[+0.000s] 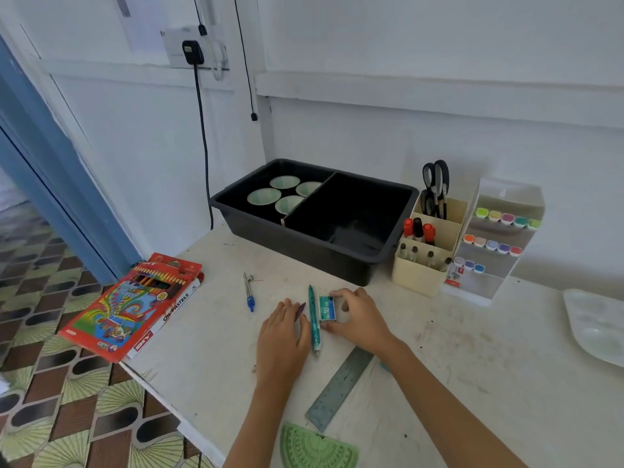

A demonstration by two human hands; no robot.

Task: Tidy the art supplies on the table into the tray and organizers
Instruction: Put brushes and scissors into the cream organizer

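- Centre frame, flat on the table (209, 332): small teal box (327, 309), clamped by the right hand (358, 315), with fingers curled over the far edge and thumb at the near one. Likely set for a lift toward the storage behind.
- Just left of the box, lying lengthways: pen (314, 322), hemmed in between both hands as if for gathering in one sweep.
- Left hand (283, 332) laid flat, fingers straight and gripping nothing. Purple crayon (301, 310) poking out from under the fingertips, probably pinned to stop a roll.
- Further left, well apart: compass (249, 292). At far left, overhanging the table's edge: pencils (135, 305) stacked on pastels (175, 309).
- Lower centre: ruler (341, 386), lying at an angle near the right forearm. Cut off by the bottom edge: protractor (317, 447).
- Upper centre, against the wall: black tray (304, 251), with four cups (283, 194) in the left compartment. Right compartment the probable home for the loose pieces.
- Just right of the tray: organizer (415, 278), with scissors (435, 187) upright in the back slot, handles up for easy reach, and markers (418, 229) in the middle row.
- Beside that: clear rack (499, 282). At the right edge: palette (597, 325).
- Judged early in the tidy-up: most loose pieces not yet put away.
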